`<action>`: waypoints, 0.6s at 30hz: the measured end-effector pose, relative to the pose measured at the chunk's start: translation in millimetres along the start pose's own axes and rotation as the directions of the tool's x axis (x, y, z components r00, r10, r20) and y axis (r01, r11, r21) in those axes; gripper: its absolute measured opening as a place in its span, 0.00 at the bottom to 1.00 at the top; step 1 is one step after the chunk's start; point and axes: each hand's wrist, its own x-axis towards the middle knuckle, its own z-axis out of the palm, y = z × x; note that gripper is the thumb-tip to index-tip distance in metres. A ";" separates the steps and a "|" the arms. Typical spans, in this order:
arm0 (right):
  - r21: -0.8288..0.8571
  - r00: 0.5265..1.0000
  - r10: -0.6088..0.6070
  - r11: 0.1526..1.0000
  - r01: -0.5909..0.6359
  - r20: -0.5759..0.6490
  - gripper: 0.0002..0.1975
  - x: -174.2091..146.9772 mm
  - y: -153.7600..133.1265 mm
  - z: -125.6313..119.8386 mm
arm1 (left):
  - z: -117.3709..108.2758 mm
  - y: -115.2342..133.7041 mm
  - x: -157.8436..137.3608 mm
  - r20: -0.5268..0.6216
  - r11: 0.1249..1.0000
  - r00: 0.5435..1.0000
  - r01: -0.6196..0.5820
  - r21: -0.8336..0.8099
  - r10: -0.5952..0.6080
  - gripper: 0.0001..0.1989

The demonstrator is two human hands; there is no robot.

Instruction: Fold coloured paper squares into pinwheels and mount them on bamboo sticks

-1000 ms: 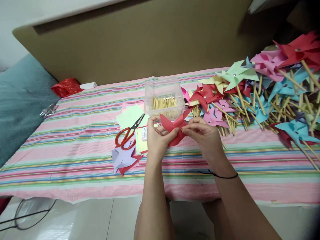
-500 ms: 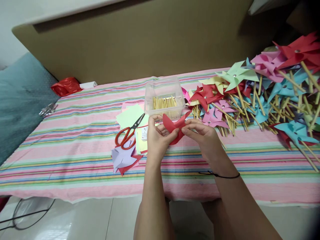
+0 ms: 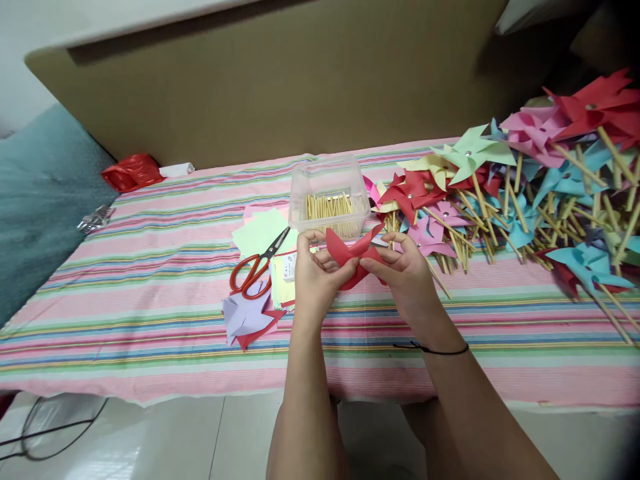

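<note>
Between my hands is a red paper pinwheel point(image 3: 345, 252) with its blades partly folded in. My left hand point(image 3: 317, 277) grips it from the left, thumb pressed near its middle. From the other side my right hand point(image 3: 407, 272) pinches it, with the thumb close to the left thumb. The centre of the paper is hidden under both thumbs. Just behind stands a clear plastic box point(image 3: 326, 175) with short wooden sticks point(image 3: 327, 207) in it. Red-handled scissors point(image 3: 259, 263) lie left of my left hand, on pale green paper point(image 3: 260, 230).
Finished pinwheels point(image 3: 470, 155) on sticks are heaped at the right. Cut purple paper point(image 3: 246, 317) and a small white box point(image 3: 289, 268) lie near the scissors. A red plastic bag point(image 3: 133, 173) sits at the back left of the striped cloth point(image 3: 150, 280).
My right hand has shifted slightly left and its fingers have spread behind the red paper. The right thumb now presses nearer the centre. My left hand stays in place.
</note>
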 end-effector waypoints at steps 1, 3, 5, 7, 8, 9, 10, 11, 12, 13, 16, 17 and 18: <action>-0.013 1.000 -0.001 1.000 0.001 -0.010 0.26 -0.2 -0.3 0.0 | 0.5 0.7 -0.4 -0.010 1.000 1.000 0.008 -0.001 -0.009 0.27; -0.043 1.000 -0.009 0.999 0.008 -0.022 0.27 -0.2 -0.3 -0.6 | 1.7 2.4 -1.3 -0.026 1.000 0.999 0.017 -0.004 -0.018 0.27; -0.071 1.000 -0.018 0.997 0.016 -0.022 0.27 0.0 -0.1 -1.5 | 2.6 3.9 -2.1 -0.033 1.000 0.999 0.018 -0.006 -0.018 0.27; -0.090 1.000 -0.026 0.996 0.025 -0.016 0.27 0.1 -0.3 -2.2 | 2.9 4.9 -2.5 -0.031 1.000 0.999 0.018 -0.007 -0.018 0.27; -0.094 0.999 -0.031 0.995 0.029 -0.012 0.27 0.0 -0.8 -2.4 | 2.8 5.1 -2.5 -0.028 1.000 0.999 0.016 -0.005 -0.016 0.27; -0.096 0.999 -0.033 0.995 0.032 -0.007 0.27 -0.2 -1.4 -2.4 | 2.6 5.2 -2.5 -0.025 1.000 1.000 0.013 0.001 -0.013 0.27; -0.096 0.999 -0.034 0.995 0.033 -0.004 0.27 -0.5 -2.3 -2.3 | 2.4 5.2 -2.4 -0.022 1.000 1.000 0.007 0.009 -0.007 0.27; -0.094 0.999 -0.032 0.995 0.031 0.000 0.26 -0.8 -3.2 -2.1 | 2.1 5.0 -2.4 -0.018 1.000 1.000 0.001 0.019 -0.001 0.26; -0.091 1.000 -0.028 0.995 0.028 -0.001 0.26 -1.0 -4.2 -1.9 | 2.0 4.8 -2.4 -0.014 1.000 1.000 -0.004 0.029 0.005 0.26; -0.086 1.000 -0.023 0.996 0.022 -0.005 0.27 -1.2 -5.1 -1.8 | 2.0 4.6 -2.5 -0.012 0.999 1.000 -0.010 0.036 0.010 0.26; -0.067 1.000 0.000 0.998 -0.001 -0.021 0.28 -1.3 -7.3 -1.5 | 2.5 4.0 -2.8 -0.013 0.999 1.000 -0.017 0.034 0.017 0.25; -0.063 1.000 0.005 0.998 -0.007 -0.026 0.28 -1.2 -7.7 -1.5 | 2.8 3.9 -2.8 -0.016 0.999 1.000 -0.017 0.027 0.017 0.26; -0.063 1.000 0.008 0.998 -0.010 -0.029 0.28 -1.1 -8.0 -1.5 | 3.1 3.8 -2.9 -0.020 1.000 1.000 -0.018 0.021 0.018 0.26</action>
